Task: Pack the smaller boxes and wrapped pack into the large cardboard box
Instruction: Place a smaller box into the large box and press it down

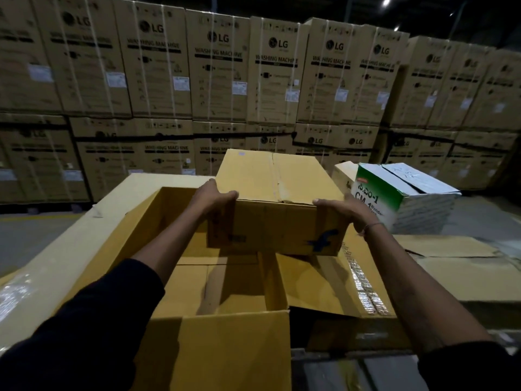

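A closed brown cardboard box with a blue logo on its near face is held above the open large cardboard box. My left hand grips its near left corner and my right hand grips its near right corner. The large box has its flaps spread; the near flap hangs toward me and the left flap slopes outward. Its brown floor shows below the held box. To the right stands a green and white printed box, with a wrapped white pack under or beside it.
A wall of stacked LG washing machine cartons fills the background. Flattened cardboard sheets lie on the right. Grey floor shows on the left. A taped flap of the large box lies to the right.
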Action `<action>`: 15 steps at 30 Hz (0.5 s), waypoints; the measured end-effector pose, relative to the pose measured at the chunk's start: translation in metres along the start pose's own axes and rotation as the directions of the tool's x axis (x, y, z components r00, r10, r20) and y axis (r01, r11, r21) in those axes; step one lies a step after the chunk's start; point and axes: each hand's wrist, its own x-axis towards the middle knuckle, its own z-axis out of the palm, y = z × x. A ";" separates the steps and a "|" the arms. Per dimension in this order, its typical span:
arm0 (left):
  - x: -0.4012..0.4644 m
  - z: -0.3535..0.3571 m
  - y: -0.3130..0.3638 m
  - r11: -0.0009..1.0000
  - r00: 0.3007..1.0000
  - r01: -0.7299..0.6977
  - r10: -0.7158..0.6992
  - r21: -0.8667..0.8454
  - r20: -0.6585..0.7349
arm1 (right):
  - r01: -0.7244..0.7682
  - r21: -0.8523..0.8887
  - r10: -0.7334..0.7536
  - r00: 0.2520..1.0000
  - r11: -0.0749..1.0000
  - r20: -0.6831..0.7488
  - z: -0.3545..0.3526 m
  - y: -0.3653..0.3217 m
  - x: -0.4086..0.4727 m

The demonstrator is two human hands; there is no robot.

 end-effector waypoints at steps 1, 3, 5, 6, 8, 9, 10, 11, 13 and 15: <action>0.003 -0.002 0.004 0.999 0.999 0.026 -0.025 -0.029 0.029 | -0.032 0.020 0.032 0.999 0.999 0.024 -0.005 -0.005 -0.004; 0.009 -0.006 0.011 0.997 0.996 0.069 -0.067 -0.025 0.066 | -0.101 0.079 0.094 0.992 0.992 0.089 -0.012 -0.008 -0.003; 0.015 -0.009 0.016 0.994 0.990 0.107 -0.104 -0.026 0.098 | -0.144 0.125 0.122 0.979 0.982 0.166 -0.017 -0.007 0.004; 0.018 -0.010 0.017 0.992 0.986 0.123 -0.119 -0.032 0.113 | -0.160 0.155 0.128 0.971 0.975 0.200 -0.018 -0.007 0.009; 0.026 -0.010 0.017 0.986 0.979 0.158 -0.151 -0.045 0.136 | -0.188 0.256 0.119 0.957 0.948 0.265 -0.018 -0.009 0.016; 0.027 -0.011 0.017 0.984 0.977 0.167 -0.158 -0.055 0.147 | -0.200 0.325 0.103 0.951 0.924 0.292 -0.017 -0.013 0.014; 0.028 -0.012 0.017 0.983 0.975 0.171 -0.159 -0.069 0.158 | -0.210 0.389 0.088 0.947 0.897 0.308 -0.016 -0.014 0.015; 0.030 -0.012 0.017 0.981 0.972 0.176 -0.160 -0.085 0.171 | -0.211 0.428 0.078 0.948 0.879 0.308 -0.015 -0.015 0.015; 0.034 -0.013 0.015 0.975 0.966 0.192 -0.168 -0.109 0.196 | -0.202 0.455 0.061 0.951 0.867 0.304 -0.012 -0.015 0.014; 0.037 -0.015 0.014 0.969 0.959 0.204 -0.169 -0.140 0.228 | -0.190 0.471 0.052 0.955 0.862 0.291 -0.011 -0.015 0.009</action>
